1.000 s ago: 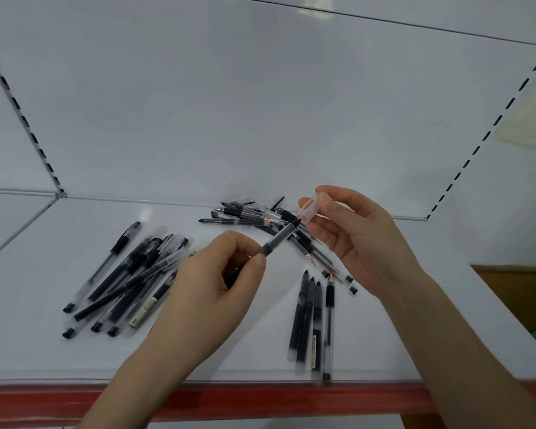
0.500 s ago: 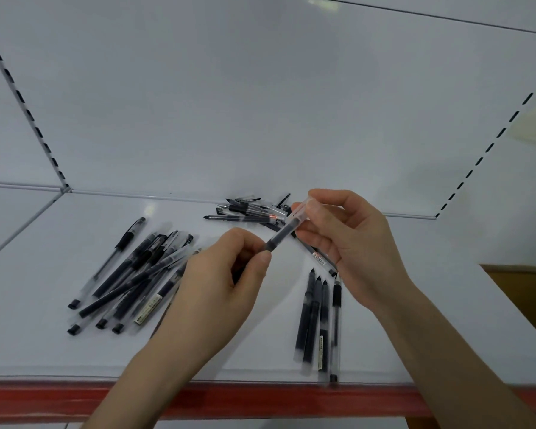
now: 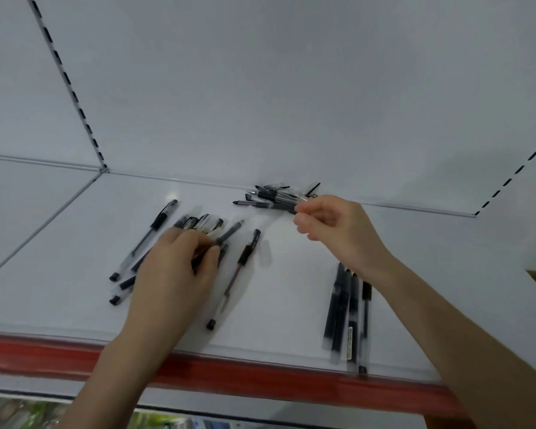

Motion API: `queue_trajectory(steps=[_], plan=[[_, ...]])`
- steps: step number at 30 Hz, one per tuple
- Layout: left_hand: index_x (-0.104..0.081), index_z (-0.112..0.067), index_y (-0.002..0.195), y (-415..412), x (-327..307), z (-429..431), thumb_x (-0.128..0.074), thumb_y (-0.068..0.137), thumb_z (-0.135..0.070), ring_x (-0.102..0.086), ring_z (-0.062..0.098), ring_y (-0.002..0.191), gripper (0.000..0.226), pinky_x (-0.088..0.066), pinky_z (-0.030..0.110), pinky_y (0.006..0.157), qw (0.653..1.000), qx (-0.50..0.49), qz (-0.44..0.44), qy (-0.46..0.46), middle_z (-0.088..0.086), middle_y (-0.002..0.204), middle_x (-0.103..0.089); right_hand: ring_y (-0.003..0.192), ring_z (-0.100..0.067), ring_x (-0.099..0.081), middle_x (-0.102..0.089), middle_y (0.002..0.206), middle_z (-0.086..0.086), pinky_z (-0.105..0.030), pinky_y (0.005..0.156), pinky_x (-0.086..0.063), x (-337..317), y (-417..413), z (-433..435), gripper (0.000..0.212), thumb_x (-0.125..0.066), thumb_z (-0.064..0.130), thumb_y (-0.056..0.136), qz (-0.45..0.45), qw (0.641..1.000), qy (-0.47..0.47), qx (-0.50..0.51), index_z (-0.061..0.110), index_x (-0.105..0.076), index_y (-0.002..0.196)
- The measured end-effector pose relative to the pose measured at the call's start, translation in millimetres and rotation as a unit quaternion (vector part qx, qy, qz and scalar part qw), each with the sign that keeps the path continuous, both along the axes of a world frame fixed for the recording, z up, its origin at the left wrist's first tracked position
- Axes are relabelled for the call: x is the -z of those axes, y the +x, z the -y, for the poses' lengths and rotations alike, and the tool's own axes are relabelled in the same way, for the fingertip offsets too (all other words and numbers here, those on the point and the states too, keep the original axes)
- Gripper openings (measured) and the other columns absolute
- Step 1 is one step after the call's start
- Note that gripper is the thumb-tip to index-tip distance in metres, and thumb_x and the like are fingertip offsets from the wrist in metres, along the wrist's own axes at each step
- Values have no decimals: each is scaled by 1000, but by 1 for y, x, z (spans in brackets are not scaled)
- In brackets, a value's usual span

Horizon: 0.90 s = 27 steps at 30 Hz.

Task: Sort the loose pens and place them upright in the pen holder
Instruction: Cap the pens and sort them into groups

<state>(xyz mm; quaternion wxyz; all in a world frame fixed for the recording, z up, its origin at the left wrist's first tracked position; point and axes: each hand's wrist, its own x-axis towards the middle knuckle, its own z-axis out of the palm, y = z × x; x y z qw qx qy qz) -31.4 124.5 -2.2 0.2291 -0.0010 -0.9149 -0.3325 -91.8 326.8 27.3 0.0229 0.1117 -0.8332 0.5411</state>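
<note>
Loose black and clear pens lie in three groups on a white shelf (image 3: 291,292). My left hand (image 3: 177,270) rests on the left group (image 3: 155,230), and its thumb and fingers grip a dark pen (image 3: 229,232) that points up to the right. One more pen (image 3: 245,258) lies alone just right of that hand. At the back pile (image 3: 270,198), my right hand (image 3: 334,230) pinches the end of a clear pen with curled fingertips. Several dark pens (image 3: 347,314) lie side by side under my right forearm. No pen holder is in view.
The shelf has a red front edge (image 3: 260,376) and a white back panel (image 3: 260,88). Slotted uprights run along the left (image 3: 72,88) and right (image 3: 514,174) of the panel. The right group's pens reach the front edge.
My hands have separated. The left hand carried the dark pen down to the left group, and the right hand moved back to the rear pile. The camera tilted down.
</note>
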Motion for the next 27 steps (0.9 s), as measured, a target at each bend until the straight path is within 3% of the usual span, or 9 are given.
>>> queue_trajectory(steps=[4, 8, 11, 14, 16, 20, 24, 27], plan=[[-69, -1, 81, -4, 13, 17, -65, 80, -7, -55, 34, 68, 8, -34, 30, 61, 993, -77, 31, -89, 15, 79, -56, 63, 8, -54, -57, 70, 18, -4, 62, -40, 13, -6, 14, 10, -65, 22, 83, -46, 975, 208, -61, 13, -69, 85], [-68, 0, 72, -5, 17, 19, -69, 75, -6, -56, 35, 64, 7, -38, 31, 57, 990, -71, 29, -121, 16, 71, -56, 80, -11, -57, -60, 86, 4, -24, 74, -46, 16, -4, 31, 30, -66, 35, 81, -6, 957, 278, -83, 13, -62, 101], [-69, -2, 79, -6, 17, 18, -69, 76, -9, -58, 36, 69, 8, -42, 34, 59, 989, -73, 18, -126, 16, 74, -58, 91, -21, -61, -66, 95, -7, -31, 81, -49, 13, -5, 33, 29, -62, 23, 84, 0, 942, 324, -83, 2, -60, 103], [-68, -3, 88, -7, 17, 18, -69, 77, -11, -59, 37, 73, 14, -45, 37, 61, 989, -68, 18, -127, 16, 77, -60, 96, -19, -60, -66, 98, -5, -31, 85, -48, 13, -8, 25, 23, -59, 15, 81, 4, 938, 340, -71, 5, -63, 102], [-68, -1, 87, -7, 15, 16, -69, 76, -8, -59, 37, 72, 13, -45, 37, 60, 990, -61, 5, -125, 17, 76, -60, 90, -15, -61, -63, 87, 1, -24, 79, -48, 11, -8, 14, 21, -61, 13, 78, 13, 944, 323, -59, 9, -65, 98], [-68, -2, 80, -8, 5, -5, -68, 78, -8, -58, 32, 63, 6, -48, 34, 57, 994, 9, -27, -106, 13, 73, -60, 63, 1, -54, -59, 69, 13, -4, 59, -39, -2, -7, -25, 10, -66, 11, 76, 18, 982, 186, 34, 20, -63, 80], [-66, -10, 79, -8, 0, -47, -55, 84, -27, -59, 26, 65, 21, -51, 38, 59, 985, 146, 7, -94, 5, 74, -61, 62, -4, -56, -62, 69, 8, -20, 67, -46, -10, 4, -64, 15, -67, 13, 79, -6, 989, 95, 110, 25, -61, 70], [-61, -18, 97, -8, -1, -82, -46, 90, -45, -58, 18, 85, 32, -45, 27, 71, 971, 189, 58, -134, -2, 93, -60, 60, -1, -57, -63, 70, 7, -16, 62, -47, -8, 16, -82, 12, -66, 15, 80, -5, 987, 80, 139, 22, -60, 73]])
